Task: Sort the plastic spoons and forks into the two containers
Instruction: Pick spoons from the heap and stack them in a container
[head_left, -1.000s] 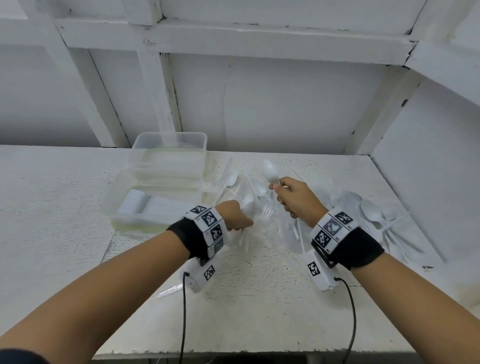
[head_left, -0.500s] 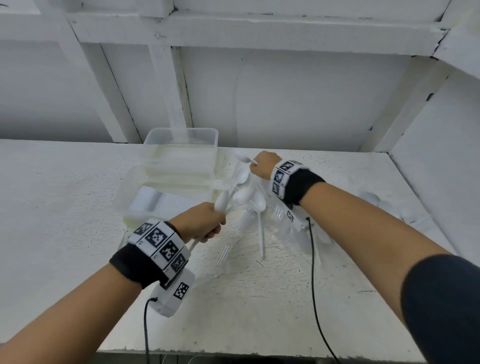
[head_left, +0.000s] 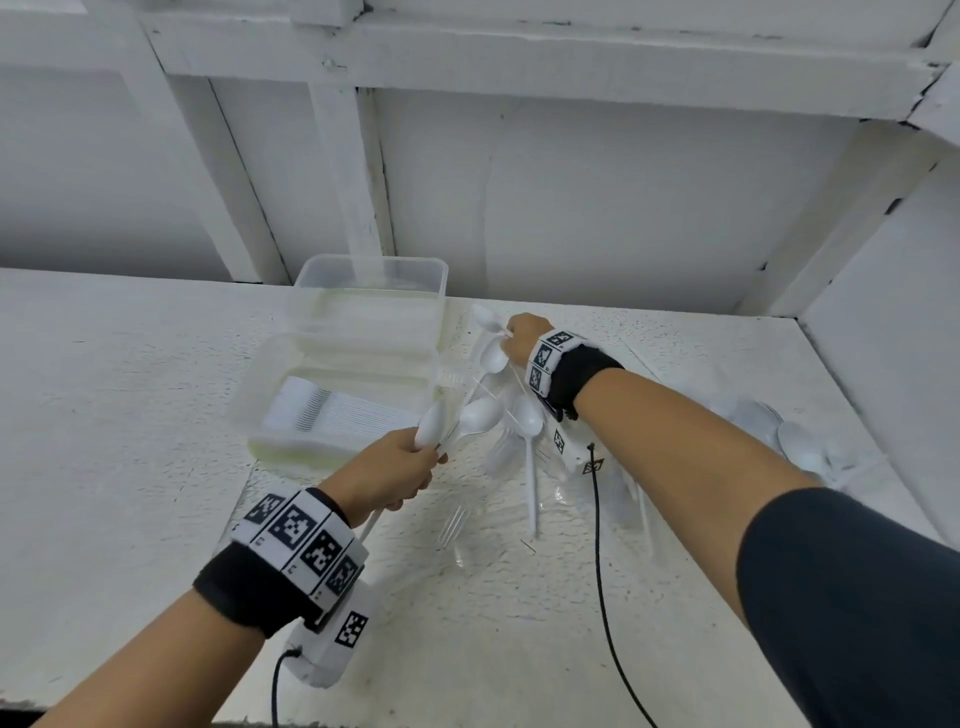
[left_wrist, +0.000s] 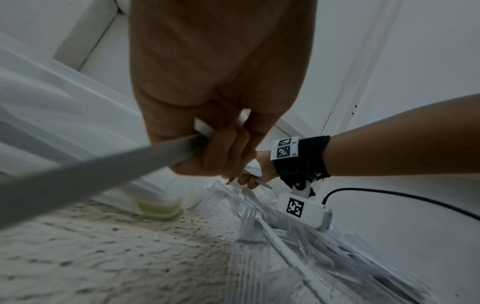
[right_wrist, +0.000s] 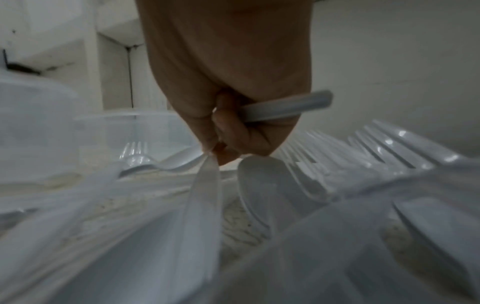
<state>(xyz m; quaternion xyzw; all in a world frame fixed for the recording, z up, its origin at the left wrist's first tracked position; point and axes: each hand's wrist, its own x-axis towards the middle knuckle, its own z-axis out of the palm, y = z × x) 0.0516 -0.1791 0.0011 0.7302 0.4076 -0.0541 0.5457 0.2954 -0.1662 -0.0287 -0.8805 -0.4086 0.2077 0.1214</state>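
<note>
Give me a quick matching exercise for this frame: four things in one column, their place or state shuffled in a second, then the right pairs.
Things:
1. left hand
2. right hand
3. near container
4. far container

States:
A. against the back wall, contents unclear
B. holds a row of white cutlery
C. grips a spoon near the front container
D. pinches cutlery beside the far container

Pairs: 1-C, 2-D, 3-B, 4-A
</note>
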